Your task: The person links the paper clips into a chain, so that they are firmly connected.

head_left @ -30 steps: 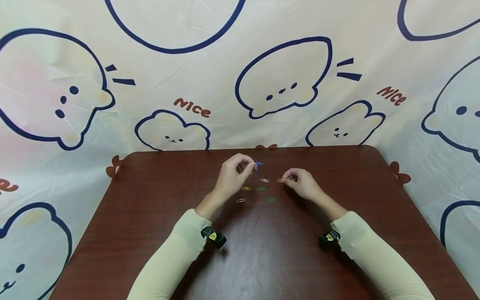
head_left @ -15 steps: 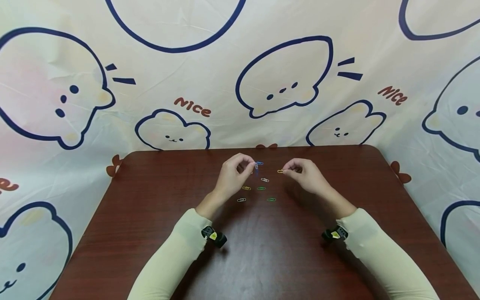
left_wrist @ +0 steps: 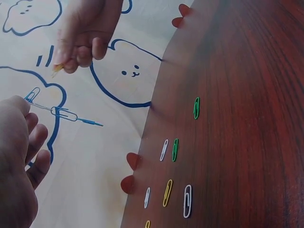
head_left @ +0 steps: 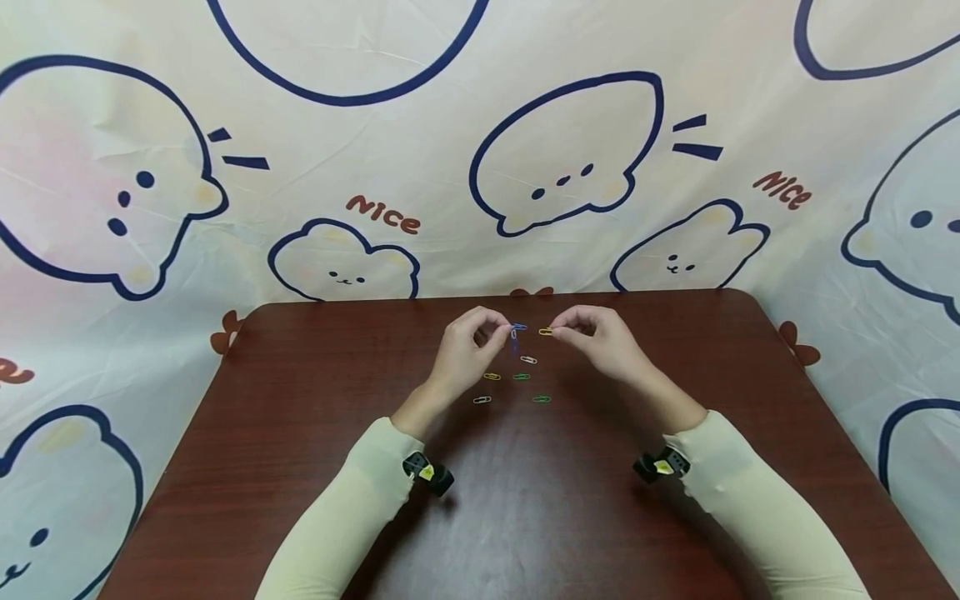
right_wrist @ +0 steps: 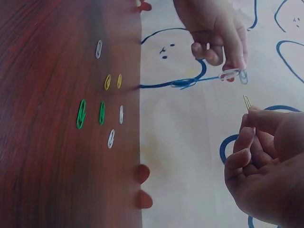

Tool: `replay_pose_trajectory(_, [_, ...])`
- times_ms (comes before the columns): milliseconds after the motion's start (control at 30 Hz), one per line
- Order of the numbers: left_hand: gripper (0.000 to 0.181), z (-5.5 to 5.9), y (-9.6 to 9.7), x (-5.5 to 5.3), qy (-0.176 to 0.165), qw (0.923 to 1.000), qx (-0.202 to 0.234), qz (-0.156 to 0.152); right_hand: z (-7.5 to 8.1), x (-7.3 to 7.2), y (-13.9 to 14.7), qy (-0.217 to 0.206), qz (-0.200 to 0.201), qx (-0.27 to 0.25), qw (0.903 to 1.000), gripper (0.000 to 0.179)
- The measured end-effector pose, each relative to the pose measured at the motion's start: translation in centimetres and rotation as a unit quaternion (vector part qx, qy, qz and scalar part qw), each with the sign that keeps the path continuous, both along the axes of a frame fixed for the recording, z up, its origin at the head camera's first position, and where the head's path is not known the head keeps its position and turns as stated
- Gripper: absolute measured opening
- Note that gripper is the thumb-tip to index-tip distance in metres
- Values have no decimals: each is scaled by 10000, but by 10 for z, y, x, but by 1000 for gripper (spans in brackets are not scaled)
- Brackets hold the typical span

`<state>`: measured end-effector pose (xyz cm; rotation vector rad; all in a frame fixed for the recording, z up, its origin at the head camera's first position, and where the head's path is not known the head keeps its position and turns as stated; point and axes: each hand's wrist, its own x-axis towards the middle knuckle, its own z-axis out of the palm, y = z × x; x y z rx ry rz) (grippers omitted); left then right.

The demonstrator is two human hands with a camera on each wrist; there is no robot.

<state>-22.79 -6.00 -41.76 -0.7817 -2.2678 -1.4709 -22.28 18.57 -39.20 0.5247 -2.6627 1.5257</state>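
Observation:
In the head view my left hand [head_left: 467,350] pinches one end of a short chain of linked paper clips, blue and silver-white. That paper clip chain [left_wrist: 89,122] stretches out from the fingertips in the left wrist view. Facing it, my right hand [head_left: 609,346] pinches a yellow paper clip [right_wrist: 247,101] between thumb and forefinger. One end of this clip sticks out toward the chain, with a small gap between them. Both hands are raised over the far part of the table.
Loose paper clips lie on the brown table [head_left: 480,517] below the hands: green ones [head_left: 521,377] [head_left: 542,398], yellow ones [head_left: 492,377] and white ones [head_left: 528,360] [head_left: 482,400]. A patterned cloth [head_left: 450,267] hangs behind the table's far edge.
My right hand has lifted the yellow paper clip away from near the loose clips, then brought it leftward, closer to the chain. The left hand has stayed in place.

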Motion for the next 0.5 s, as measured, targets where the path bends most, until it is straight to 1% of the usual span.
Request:
replay_pose_trajectory(300, [5, 1, 1, 1, -43, 10000, 23, -11, 12, -3, -19, -6, 86, -310, 9995, 14])
replay_pose_trajectory(500, [4, 1, 2, 0, 0, 10000, 77, -31, 14, -5, -29, -14, 201, -418, 9989, 12])
